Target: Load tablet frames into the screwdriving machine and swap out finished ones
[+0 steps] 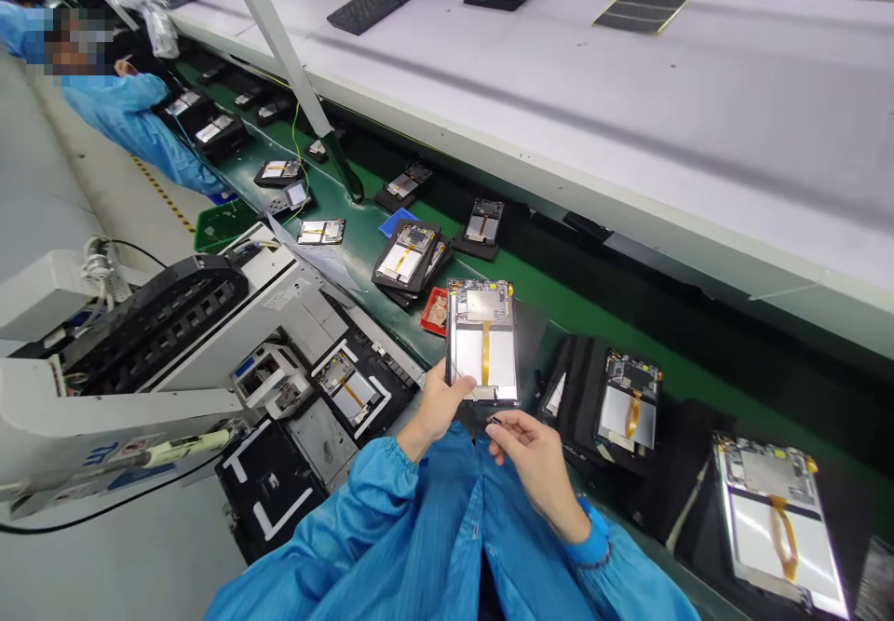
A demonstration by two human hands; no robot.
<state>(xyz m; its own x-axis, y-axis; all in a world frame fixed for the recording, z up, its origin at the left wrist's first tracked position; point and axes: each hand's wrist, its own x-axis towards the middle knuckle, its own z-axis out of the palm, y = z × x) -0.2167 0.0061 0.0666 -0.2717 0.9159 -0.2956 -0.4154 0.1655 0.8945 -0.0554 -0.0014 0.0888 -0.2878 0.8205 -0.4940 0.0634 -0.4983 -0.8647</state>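
My left hand (441,405) grips an opened tablet (501,351) by its lower left corner, thumb on its inner face. A circuit board fills the tablet's top, and an orange ribbon cable (486,353) runs down over its silver-white lower part. Just below the tablet's bottom edge, my right hand (527,449) pinches a small dark piece (494,421) whose kind I cannot make out. A thin dark wire lies along the tablet's left side near my left thumb.
To the left stands a machine with a black fixture holding another opened tablet (347,388). More tablets rest on black foam pads (579,388) at right. A red tray (435,312) and stacked tablets (403,263) lie ahead, below a white shelf (629,109). A co-worker in blue (140,118) sits far left.
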